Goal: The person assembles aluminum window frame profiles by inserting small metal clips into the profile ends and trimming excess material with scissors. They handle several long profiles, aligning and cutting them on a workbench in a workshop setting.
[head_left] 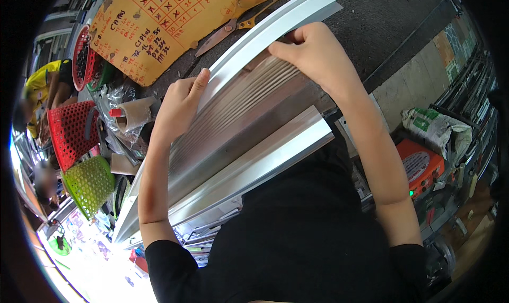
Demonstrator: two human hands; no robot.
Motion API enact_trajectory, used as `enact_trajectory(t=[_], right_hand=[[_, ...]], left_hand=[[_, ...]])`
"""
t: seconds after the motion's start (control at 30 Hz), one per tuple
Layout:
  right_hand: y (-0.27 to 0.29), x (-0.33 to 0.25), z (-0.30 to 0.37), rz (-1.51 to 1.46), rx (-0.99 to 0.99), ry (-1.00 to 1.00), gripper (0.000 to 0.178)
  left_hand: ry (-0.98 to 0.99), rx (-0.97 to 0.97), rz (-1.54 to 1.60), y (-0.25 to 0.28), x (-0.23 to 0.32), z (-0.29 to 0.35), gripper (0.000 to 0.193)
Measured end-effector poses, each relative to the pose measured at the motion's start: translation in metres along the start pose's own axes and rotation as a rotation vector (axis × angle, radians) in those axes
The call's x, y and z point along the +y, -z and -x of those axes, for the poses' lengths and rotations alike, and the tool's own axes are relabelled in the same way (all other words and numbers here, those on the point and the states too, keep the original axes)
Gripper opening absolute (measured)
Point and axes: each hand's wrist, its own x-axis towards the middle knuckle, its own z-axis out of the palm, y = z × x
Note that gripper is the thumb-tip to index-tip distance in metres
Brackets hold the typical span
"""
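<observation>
A long white profile strip (pixel 254 44) slants across the dark work surface. My left hand (pixel 180 104) is closed around its lower part, thumb laid along the top face. At the strip's upper end, my right hand (pixel 313 51) has its thumb and curled fingers pinched together by the inner edge; what sits between them is hidden. Between the hands lies a grey-brown ridged band (pixel 241 104) of thin parallel folds or strips, running along the white strip. Closer to my body, a second white profile (pixel 265 157) lies roughly parallel to the first.
Scissors (pixel 230 27) rest on a yellow card (pixel 127 48) with handwriting, beyond the strip. Red (pixel 74 130) and green (pixel 90 186) baskets stand at left, beside a cardboard roll (pixel 135 114). A person (pixel 45 88) is farther left. At right are an orange-red box (pixel 419 162) and a sack (pixel 440 130).
</observation>
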Motion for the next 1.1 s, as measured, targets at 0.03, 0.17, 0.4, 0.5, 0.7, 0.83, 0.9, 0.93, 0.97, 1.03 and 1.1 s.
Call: enact_trajectory(t=[0.03, 0.17, 0.4, 0.5, 0.7, 0.83, 0.9, 0.93, 0.97, 1.03, 1.1], right_hand=[[0.000, 0.000, 0.001, 0.018, 0.004, 0.084, 0.035], [-0.015, 0.007, -0.002, -0.236, 0.094, 0.064, 0.027], [-0.025, 0.019, -0.009, -0.345, 0.103, -0.078, 0.025], [-0.026, 0.020, -0.006, -0.322, 0.133, -0.088, 0.025], [0.014, 0.030, -0.008, -0.165, -0.097, 0.003, 0.034], [0.073, 0.035, -0.003, -0.086, 0.023, 0.065, 0.044], [0.089, 0.038, -0.013, -0.288, 0.297, 0.057, 0.049], [0.091, 0.040, -0.023, -0.561, 0.474, 0.007, 0.052], [0.092, 0.042, -0.037, -0.684, 0.520, -0.045, 0.068], [0.081, 0.050, -0.053, -0.584, 0.398, 0.089, 0.079], [0.070, 0.056, -0.061, -0.382, 0.300, 0.180, 0.094]], left_hand=[[-0.055, 0.070, 0.091, -0.003, 0.002, 0.005, 0.072], [-0.141, 0.207, 0.018, -0.006, 0.002, 0.009, 0.068], [-0.106, 0.152, 0.082, -0.018, -0.014, -0.002, 0.071], [-0.069, 0.110, 0.069, -0.019, -0.017, -0.006, 0.070], [-0.251, 0.110, -0.064, -0.011, -0.014, 0.014, 0.053], [-0.326, 0.334, -0.050, -0.019, -0.004, 0.037, 0.054], [-0.291, 0.417, -0.053, -0.025, 0.000, 0.042, 0.050], [-0.308, 0.456, -0.054, -0.028, 0.002, 0.043, 0.050], [-0.323, 0.490, -0.063, -0.031, 0.003, 0.042, 0.050], [-0.353, 0.520, -0.064, -0.034, 0.005, 0.038, 0.052], [-0.338, 0.515, -0.039, -0.037, 0.008, 0.031, 0.051]])
